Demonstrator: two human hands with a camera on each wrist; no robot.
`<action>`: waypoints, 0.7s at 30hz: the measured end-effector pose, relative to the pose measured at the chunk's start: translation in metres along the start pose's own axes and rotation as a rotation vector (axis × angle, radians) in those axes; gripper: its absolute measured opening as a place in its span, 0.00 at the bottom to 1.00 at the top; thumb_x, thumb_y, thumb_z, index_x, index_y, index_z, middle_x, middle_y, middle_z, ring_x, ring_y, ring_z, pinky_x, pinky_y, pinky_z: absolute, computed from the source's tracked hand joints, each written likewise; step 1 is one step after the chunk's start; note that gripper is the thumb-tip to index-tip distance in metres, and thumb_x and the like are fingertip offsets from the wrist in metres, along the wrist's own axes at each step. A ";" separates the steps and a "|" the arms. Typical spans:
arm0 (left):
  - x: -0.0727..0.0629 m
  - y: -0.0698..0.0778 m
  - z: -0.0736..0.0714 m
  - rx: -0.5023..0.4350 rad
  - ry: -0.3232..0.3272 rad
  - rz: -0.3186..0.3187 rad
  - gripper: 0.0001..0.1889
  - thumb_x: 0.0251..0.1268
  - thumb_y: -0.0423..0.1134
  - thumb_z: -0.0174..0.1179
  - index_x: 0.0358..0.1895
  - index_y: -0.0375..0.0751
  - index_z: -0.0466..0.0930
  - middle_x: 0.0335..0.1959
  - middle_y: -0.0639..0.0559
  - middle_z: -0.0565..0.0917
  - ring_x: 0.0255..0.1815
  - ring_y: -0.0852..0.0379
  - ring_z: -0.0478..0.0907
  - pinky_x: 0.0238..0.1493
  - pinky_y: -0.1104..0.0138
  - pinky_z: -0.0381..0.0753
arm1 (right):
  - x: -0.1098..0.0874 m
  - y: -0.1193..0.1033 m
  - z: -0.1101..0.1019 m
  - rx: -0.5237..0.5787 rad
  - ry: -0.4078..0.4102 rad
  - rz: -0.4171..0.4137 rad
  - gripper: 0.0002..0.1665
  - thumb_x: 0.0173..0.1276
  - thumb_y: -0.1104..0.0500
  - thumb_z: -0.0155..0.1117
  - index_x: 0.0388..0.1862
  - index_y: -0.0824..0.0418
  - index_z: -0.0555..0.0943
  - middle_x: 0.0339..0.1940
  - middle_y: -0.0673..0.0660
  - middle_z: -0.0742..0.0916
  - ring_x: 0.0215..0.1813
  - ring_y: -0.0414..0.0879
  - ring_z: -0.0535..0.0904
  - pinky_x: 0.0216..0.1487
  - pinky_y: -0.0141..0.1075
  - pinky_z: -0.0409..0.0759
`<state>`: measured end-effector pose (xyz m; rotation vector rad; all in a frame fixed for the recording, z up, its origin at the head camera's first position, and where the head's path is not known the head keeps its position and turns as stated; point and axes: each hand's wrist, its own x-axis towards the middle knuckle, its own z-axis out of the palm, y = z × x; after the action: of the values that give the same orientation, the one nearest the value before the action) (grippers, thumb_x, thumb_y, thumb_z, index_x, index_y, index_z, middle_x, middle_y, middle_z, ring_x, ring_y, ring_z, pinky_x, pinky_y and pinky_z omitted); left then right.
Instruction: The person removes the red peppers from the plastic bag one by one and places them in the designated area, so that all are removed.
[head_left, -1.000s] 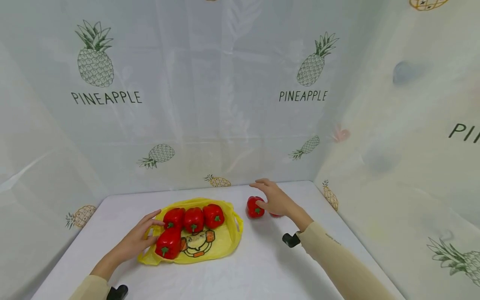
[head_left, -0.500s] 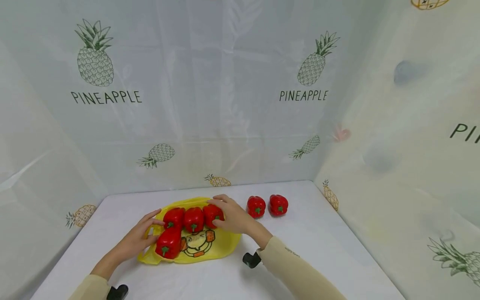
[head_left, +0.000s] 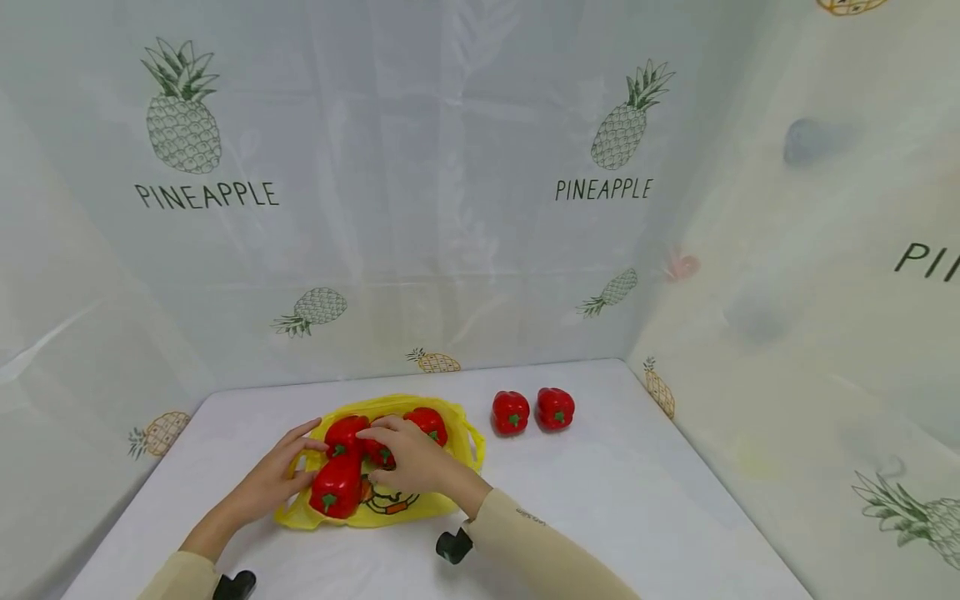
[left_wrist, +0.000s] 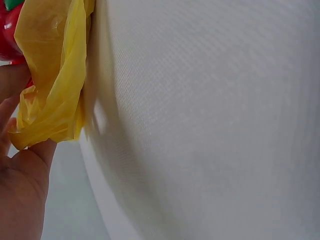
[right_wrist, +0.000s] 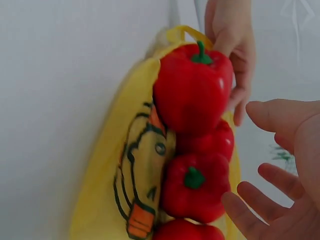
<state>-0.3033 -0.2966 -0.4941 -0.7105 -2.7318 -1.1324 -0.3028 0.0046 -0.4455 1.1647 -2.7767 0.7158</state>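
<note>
A yellow plastic bag (head_left: 459,417) with a cartoon print lies on the table, several red bell peppers (head_left: 336,487) resting on it. At its left end my left hand (head_left: 270,475) holds the bag's edge, beside the front-left pepper. The left wrist view has the bag's folded end (left_wrist: 70,65) between thumb and fingers, part of the grip hidden. Over the middle peppers hovers my right hand (head_left: 412,458), partly covering them. Seen from the right wrist, that hand (right_wrist: 305,195) has spread fingers and holds nothing, with the peppers (right_wrist: 195,90) in front.
Two more red bell peppers, a nearer one (head_left: 511,413) and one farther right (head_left: 555,409), stand on the white table (head_left: 637,500) to the right of the bag. Pineapple-print curtains (head_left: 405,208) enclose the table at the back and sides.
My right hand has moved left, from above the two loose peppers on the right to over the bag's middle. The left hand and the peppers have stayed put.
</note>
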 end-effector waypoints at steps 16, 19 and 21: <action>0.000 0.002 -0.002 0.001 -0.010 -0.004 0.19 0.70 0.31 0.69 0.61 0.46 0.81 0.84 0.35 0.58 0.80 0.25 0.55 0.69 0.30 0.68 | 0.013 -0.013 0.041 0.084 -0.066 0.044 0.35 0.73 0.49 0.73 0.77 0.40 0.75 0.74 0.45 0.75 0.69 0.37 0.75 0.60 0.31 0.83; -0.001 0.002 -0.002 -0.011 -0.012 0.000 0.19 0.70 0.31 0.69 0.61 0.46 0.81 0.84 0.35 0.58 0.80 0.24 0.55 0.69 0.30 0.68 | 0.013 -0.016 0.046 0.097 -0.076 0.065 0.36 0.73 0.49 0.73 0.77 0.38 0.74 0.74 0.44 0.75 0.69 0.37 0.76 0.61 0.32 0.84; -0.001 0.002 -0.002 -0.015 -0.012 0.004 0.19 0.70 0.31 0.69 0.61 0.45 0.81 0.83 0.35 0.59 0.80 0.24 0.55 0.69 0.30 0.67 | 0.013 -0.017 0.048 0.097 -0.080 0.070 0.37 0.72 0.48 0.73 0.78 0.37 0.74 0.75 0.43 0.74 0.69 0.37 0.76 0.62 0.33 0.84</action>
<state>-0.3017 -0.2973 -0.4913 -0.7264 -2.7333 -1.1530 -0.2940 -0.0355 -0.4786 1.1414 -2.8917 0.8366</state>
